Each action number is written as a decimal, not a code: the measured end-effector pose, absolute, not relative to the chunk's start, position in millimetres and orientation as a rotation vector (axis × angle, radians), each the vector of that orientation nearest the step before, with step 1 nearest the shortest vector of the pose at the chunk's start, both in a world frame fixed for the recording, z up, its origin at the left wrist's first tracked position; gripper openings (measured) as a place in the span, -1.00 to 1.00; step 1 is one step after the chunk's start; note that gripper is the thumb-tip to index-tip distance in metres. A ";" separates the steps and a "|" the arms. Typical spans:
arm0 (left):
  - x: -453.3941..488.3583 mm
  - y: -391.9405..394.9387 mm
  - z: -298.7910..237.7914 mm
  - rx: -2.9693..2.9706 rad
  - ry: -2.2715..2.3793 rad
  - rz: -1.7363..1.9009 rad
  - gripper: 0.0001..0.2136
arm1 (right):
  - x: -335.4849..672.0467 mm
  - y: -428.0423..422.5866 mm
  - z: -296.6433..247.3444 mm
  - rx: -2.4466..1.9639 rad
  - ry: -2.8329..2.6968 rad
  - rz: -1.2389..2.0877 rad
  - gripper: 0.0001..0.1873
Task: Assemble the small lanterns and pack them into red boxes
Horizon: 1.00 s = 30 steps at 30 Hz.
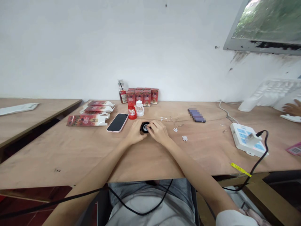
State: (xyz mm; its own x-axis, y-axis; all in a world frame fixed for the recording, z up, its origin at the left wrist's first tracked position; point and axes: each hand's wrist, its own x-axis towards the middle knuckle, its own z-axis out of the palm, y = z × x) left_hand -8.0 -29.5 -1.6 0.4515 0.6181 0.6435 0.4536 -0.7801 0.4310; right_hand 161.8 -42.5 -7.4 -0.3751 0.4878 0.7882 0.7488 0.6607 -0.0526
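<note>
My left hand (136, 132) is closed around a small black round piece (144, 127), which has a pale disc in its upturned face. Over that face, the thumb and fingers of my right hand (159, 131) are pinched together; whatever is between them is too small to make out. Just behind my hands stand a small red lantern (132, 113) and a white lantern (139, 108), both upright. To the right of my right hand lie a few little white parts (184, 138) and several thin pieces (175, 120).
A phone (117, 122) lies left of my hands, beside flattened red boxes (88, 120). Several red boxes (147, 97) and a bottle (122, 94) stand by the wall. Rightward are a blurred-out phone (197, 115), a power strip (244, 138) with cables, and another person's hand (293, 108).
</note>
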 end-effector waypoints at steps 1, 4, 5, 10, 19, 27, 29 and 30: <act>-8.0 -29.4 -1.6 2.499 0.943 1.240 -0.52 | 161.9 -43.0 -7.2 -0.954 -2.042 -0.385 -0.80; -8.4 -29.3 -1.5 2.490 0.958 1.266 -0.53 | 164.0 -43.7 -5.3 -0.959 -1.995 -0.337 -0.77; -8.7 -29.3 -1.4 2.485 0.959 1.273 -0.53 | 165.3 -43.6 -4.3 -0.988 -1.970 -0.330 -0.76; -10.6 -29.4 0.3 2.449 1.014 1.270 -0.52 | 171.0 -43.5 3.1 -1.458 -1.921 -0.333 -0.73; -11.6 -30.4 2.6 2.447 1.086 1.280 -0.53 | 151.8 -51.4 3.8 -2.395 -1.998 0.099 -0.48; -11.1 -30.9 2.7 2.457 1.066 1.282 -0.53 | 148.6 -50.8 -0.3 -2.235 -2.122 -0.105 -0.59; -11.0 -31.0 2.9 2.460 1.064 1.278 -0.53 | 149.8 -52.9 1.8 -2.138 -2.181 -0.144 -0.62; -11.0 -31.0 3.1 2.462 1.065 1.275 -0.53 | 150.3 -53.9 3.2 -2.104 -2.203 -0.148 -0.62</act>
